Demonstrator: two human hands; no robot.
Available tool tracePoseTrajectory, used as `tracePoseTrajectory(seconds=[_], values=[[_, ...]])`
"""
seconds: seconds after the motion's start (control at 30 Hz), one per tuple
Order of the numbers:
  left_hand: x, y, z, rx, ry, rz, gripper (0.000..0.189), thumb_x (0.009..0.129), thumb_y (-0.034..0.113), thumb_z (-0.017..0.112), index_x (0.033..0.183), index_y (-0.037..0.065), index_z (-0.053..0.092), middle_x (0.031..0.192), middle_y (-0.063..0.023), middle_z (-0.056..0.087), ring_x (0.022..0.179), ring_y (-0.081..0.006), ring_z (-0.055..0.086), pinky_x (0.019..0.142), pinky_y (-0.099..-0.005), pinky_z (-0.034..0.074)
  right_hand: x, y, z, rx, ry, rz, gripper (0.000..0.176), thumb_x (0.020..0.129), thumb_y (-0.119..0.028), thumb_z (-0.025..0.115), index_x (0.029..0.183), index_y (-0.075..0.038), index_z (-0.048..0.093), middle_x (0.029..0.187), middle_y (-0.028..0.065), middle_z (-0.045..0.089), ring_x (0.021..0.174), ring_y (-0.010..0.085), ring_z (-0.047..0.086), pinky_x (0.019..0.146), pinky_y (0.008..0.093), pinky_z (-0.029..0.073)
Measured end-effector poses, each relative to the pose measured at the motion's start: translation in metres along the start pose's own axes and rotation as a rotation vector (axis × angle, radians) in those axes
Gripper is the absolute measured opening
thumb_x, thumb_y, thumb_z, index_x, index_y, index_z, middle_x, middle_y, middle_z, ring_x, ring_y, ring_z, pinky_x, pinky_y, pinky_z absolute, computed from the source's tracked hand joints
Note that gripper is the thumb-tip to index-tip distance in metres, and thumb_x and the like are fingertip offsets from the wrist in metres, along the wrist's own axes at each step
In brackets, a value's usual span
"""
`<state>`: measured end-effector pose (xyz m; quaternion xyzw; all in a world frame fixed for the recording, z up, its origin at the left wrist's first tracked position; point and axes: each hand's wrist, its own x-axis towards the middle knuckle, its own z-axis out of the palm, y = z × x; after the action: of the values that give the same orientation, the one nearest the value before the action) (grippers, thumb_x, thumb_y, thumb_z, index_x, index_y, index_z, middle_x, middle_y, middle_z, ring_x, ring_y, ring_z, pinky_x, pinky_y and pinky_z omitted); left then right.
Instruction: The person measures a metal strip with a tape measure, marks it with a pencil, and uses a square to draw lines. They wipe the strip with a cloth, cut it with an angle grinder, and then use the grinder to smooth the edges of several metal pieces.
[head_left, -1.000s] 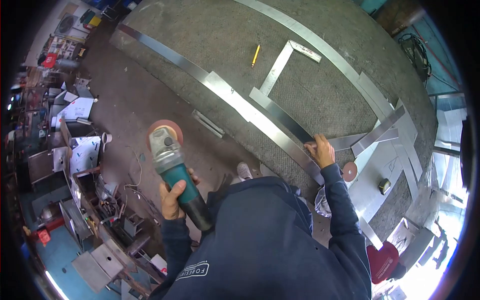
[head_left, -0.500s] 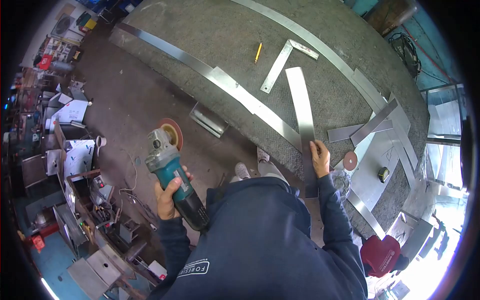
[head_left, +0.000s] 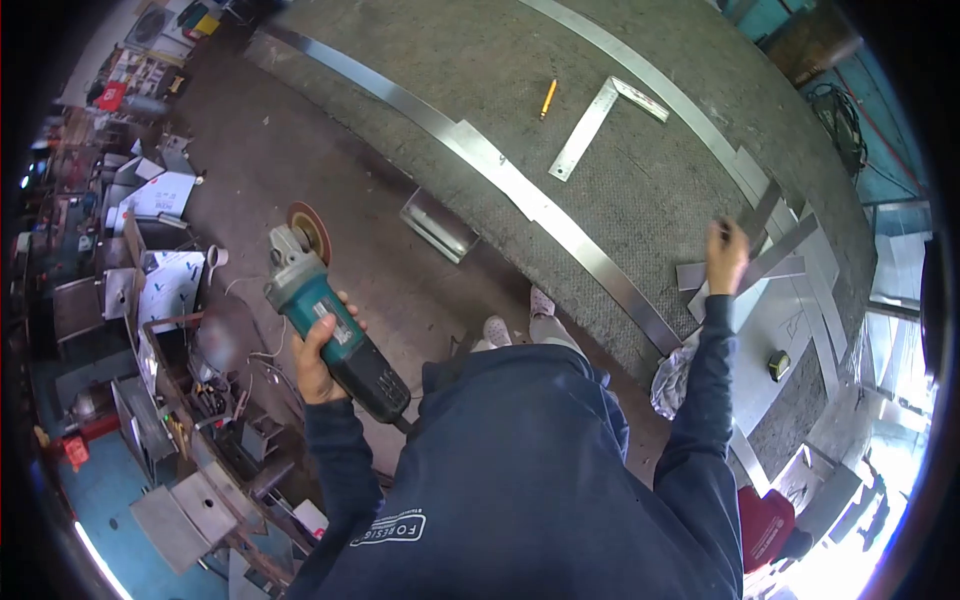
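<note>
My left hand [head_left: 322, 360] is wrapped round the body of a teal and black angle grinder [head_left: 335, 335], whose reddish-brown disc points up and away from me. Over the crossed metal strips on the right of the table is my right hand [head_left: 727, 258], slightly blurred, its fingers curled together. One dark strip [head_left: 763, 208] runs beside and partly behind that hand, and I cannot make out what the fingers hold. A crumpled cloth [head_left: 672, 382] lies at the near table edge.
On the table [head_left: 480, 75] are a metal square [head_left: 590, 125], a yellow pencil [head_left: 548, 98], long metal strips [head_left: 590, 250] and a tape measure [head_left: 778, 365]. A red cap [head_left: 765, 528] is at lower right. Metal parts and benches stand at left.
My right hand has moved right and away from me, to the crossed strips. The strip it held no longer lies in front of me. The grinder has shifted slightly left, still in my left hand.
</note>
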<state>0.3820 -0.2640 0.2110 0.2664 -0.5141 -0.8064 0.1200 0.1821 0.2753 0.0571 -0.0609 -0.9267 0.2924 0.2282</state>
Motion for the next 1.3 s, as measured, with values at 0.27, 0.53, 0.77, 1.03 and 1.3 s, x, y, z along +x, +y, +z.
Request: tracePoseTrajectory(seconds=[0.27, 0.53, 0.77, 1.03, 1.3], values=[[-0.028, -0.015, 0.025, -0.150, 0.115, 0.034, 0.048, 0.080, 0.017, 0.064, 0.120, -0.006, 0.049, 0.103, -0.0157, 0.061, 0.086, -0.0246, 0.064, 0.078, -0.0346, 0.057, -0.040, -0.201, 0.185, -0.143, -0.491, -0.373, 0.074, 0.077, -0.047, 0.074, 0.132, -0.002, 0.050, 0.125, 0.0156, 0.053, 0.114, 0.0333, 0.056, 0.093, 0.0421, 0.050], [-0.086, -0.056, 0.028, -0.343, 0.264, -0.009, 0.064, 0.081, 0.032, 0.065, 0.129, -0.004, 0.044, 0.105, -0.0192, 0.061, 0.092, -0.0311, 0.064, 0.087, -0.0423, 0.054, -0.021, -0.219, 0.235, -0.143, -0.778, -0.370, 0.078, 0.066, -0.028, 0.084, 0.129, -0.001, 0.047, 0.121, 0.0224, 0.051, 0.110, 0.0364, 0.058, 0.086, 0.0437, 0.054], [-0.071, -0.075, -0.002, -0.725, -0.315, 0.134, 0.086, 0.081, 0.036, 0.073, 0.144, 0.002, 0.025, 0.118, -0.0177, 0.055, 0.104, -0.0347, 0.060, 0.088, -0.0480, 0.048, 0.053, -0.178, 0.250, 0.037, -1.036, -0.248, 0.070, 0.065, -0.037, 0.082, 0.109, 0.011, 0.055, 0.112, 0.0322, 0.055, 0.106, 0.0427, 0.056, 0.094, 0.0444, 0.048], [0.026, -0.095, 0.049, -1.024, -1.063, -0.322, 0.083, 0.076, 0.033, 0.080, 0.133, 0.003, 0.029, 0.092, -0.0102, 0.055, 0.078, -0.0250, 0.065, 0.071, -0.0394, 0.050, 0.075, -0.069, 0.094, -0.232, -0.330, -0.278, 0.074, 0.073, -0.031, 0.079, 0.135, -0.007, 0.045, 0.130, 0.0173, 0.047, 0.117, 0.0374, 0.051, 0.092, 0.0466, 0.049], [0.077, -0.059, 0.021, -0.574, -0.976, -0.596, 0.079, 0.075, 0.033, 0.077, 0.130, 0.003, 0.030, 0.090, -0.0101, 0.051, 0.072, -0.0217, 0.059, 0.067, -0.0382, 0.051, -0.154, -0.022, -0.028, -0.177, -0.484, -0.035, 0.063, 0.076, -0.025, 0.076, 0.131, -0.006, 0.051, 0.129, 0.0140, 0.051, 0.118, 0.0335, 0.052, 0.098, 0.0419, 0.045]])
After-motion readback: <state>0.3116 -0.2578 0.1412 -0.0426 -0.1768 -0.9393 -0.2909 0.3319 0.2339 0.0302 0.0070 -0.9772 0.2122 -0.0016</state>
